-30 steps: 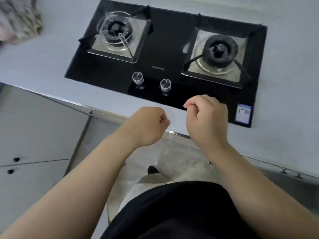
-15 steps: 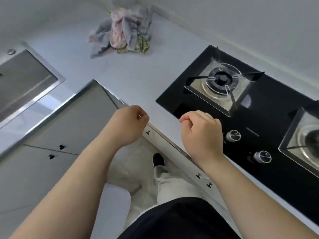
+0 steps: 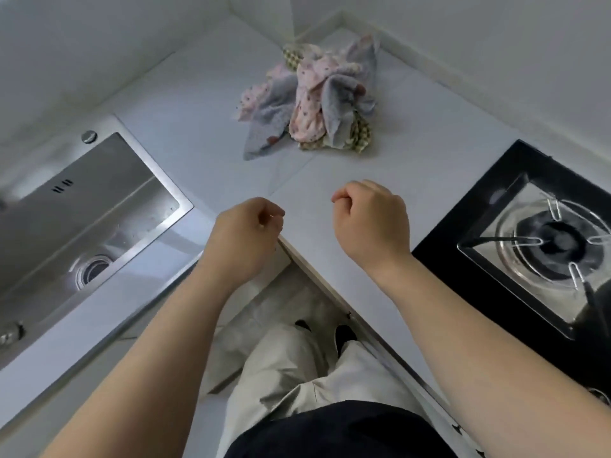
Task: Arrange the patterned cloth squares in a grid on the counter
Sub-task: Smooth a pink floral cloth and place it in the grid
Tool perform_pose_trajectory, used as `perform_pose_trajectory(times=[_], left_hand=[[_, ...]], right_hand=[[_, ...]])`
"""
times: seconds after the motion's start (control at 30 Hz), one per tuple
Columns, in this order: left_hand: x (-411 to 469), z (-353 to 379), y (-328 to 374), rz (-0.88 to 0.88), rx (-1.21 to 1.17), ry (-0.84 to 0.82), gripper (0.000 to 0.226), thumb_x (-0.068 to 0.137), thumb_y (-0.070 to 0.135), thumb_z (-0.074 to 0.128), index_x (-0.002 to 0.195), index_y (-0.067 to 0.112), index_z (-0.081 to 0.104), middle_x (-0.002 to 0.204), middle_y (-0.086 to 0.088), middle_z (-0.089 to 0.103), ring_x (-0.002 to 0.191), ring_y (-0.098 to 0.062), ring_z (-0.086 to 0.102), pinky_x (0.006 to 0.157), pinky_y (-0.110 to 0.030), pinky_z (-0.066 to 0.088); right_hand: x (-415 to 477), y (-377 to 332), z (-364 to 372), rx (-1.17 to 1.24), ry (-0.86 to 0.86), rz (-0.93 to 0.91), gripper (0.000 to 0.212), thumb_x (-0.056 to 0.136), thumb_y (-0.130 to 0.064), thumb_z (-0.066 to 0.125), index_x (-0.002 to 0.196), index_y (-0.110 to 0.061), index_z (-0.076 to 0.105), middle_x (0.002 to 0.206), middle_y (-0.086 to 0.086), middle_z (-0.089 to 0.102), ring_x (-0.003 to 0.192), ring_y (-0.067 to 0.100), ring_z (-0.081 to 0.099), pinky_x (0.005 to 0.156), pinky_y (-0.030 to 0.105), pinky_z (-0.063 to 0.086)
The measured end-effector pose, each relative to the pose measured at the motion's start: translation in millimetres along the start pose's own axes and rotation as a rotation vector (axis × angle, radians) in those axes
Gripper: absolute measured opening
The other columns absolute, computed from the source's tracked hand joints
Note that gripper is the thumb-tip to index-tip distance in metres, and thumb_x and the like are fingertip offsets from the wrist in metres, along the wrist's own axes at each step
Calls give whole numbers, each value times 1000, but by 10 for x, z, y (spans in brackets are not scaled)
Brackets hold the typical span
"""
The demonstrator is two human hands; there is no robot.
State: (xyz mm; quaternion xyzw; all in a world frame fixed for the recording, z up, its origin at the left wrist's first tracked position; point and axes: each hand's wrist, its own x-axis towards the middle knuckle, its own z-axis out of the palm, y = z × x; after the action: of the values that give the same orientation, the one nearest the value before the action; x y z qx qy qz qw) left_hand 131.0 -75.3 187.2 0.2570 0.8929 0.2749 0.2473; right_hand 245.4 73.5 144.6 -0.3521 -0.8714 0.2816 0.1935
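The patterned cloth squares (image 3: 314, 104) lie crumpled in one heap on the desk (image 3: 185, 104), well left of the gas hob (image 3: 529, 246). Light and limp, I'd guess; pinch a loose corner to peel one free. The left hand (image 3: 248, 233) and right hand (image 3: 370, 223) hover nearer the hob, fingers (image 3: 350, 193) curled together, empty.

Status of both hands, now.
Left hand: closed, fingers curled, holding nothing that shows.
Right hand: closed, fingers curled, holding nothing that shows.
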Motion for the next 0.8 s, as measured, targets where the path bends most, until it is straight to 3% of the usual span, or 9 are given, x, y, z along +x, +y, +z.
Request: perform_pose_trajectory(times=[0.2, 0.27, 0.37, 0.47, 0.53, 0.67, 0.8], left_hand=[[950, -129, -47, 166, 100, -85, 17, 101, 30, 53, 113, 30, 64, 103, 13, 66, 89, -16, 67, 66, -30, 49], [1290, -123, -78, 269, 196, -109, 21, 102, 31, 51, 119, 28, 63, 107, 10, 66, 90, -16, 64, 73, -31, 49], [1843, -36, -200, 445, 347, -11, 21, 103, 29, 50, 114, 22, 66, 104, 3, 68, 89, -20, 60, 75, -32, 47], [2243, 61, -314, 569, 378, 134, 21, 100, 25, 51, 100, 16, 70, 95, -4, 71, 87, -27, 62, 74, -39, 53], [2373, 99, -403, 599, 355, 216, 20, 96, 22, 53, 93, 14, 70, 91, -8, 71, 85, -29, 63, 74, -41, 54], [2342, -18, -585, 678, 199, 318, 18, 94, 17, 50, 92, 14, 68, 90, -9, 72, 83, -30, 67, 78, -41, 56], [2074, -245, -658, 740, 350, 207, 26, 94, 15, 48, 87, -2, 66, 91, -21, 72, 89, -35, 71, 79, -46, 58]], right_hand=[[541, -182, 474, -48, 80, 37, 34, 87, -19, 40, 86, -11, 73, 85, 2, 70, 76, 27, 62, 72, 42, 51], [759, -171, 680, -84, 131, 35, 32, 89, -20, 40, 84, -11, 71, 83, 2, 69, 75, 27, 61, 69, 41, 50], [1111, -58, 1040, -123, 220, 3, 26, 89, -18, 45, 76, -10, 66, 76, 6, 65, 70, 31, 56, 57, 35, 39], [1387, 34, 1276, -213, 341, -69, 24, 90, -19, 49, 72, -10, 60, 75, 9, 63, 68, 32, 51, 56, 35, 29], [1468, 74, 1392, -282, 358, -91, 24, 93, -19, 49, 71, -13, 56, 76, 5, 61, 70, 28, 45, 59, 35, 28], [1305, 53, 1452, -252, 407, -45, 25, 91, -20, 47, 73, -10, 60, 67, -2, 58, 70, 26, 52, 55, 35, 38], [888, -147, 1461, -360, 486, -60, 24, 92, -23, 47, 77, -16, 64, 79, 3, 65, 75, 27, 51, 63, 32, 36]])
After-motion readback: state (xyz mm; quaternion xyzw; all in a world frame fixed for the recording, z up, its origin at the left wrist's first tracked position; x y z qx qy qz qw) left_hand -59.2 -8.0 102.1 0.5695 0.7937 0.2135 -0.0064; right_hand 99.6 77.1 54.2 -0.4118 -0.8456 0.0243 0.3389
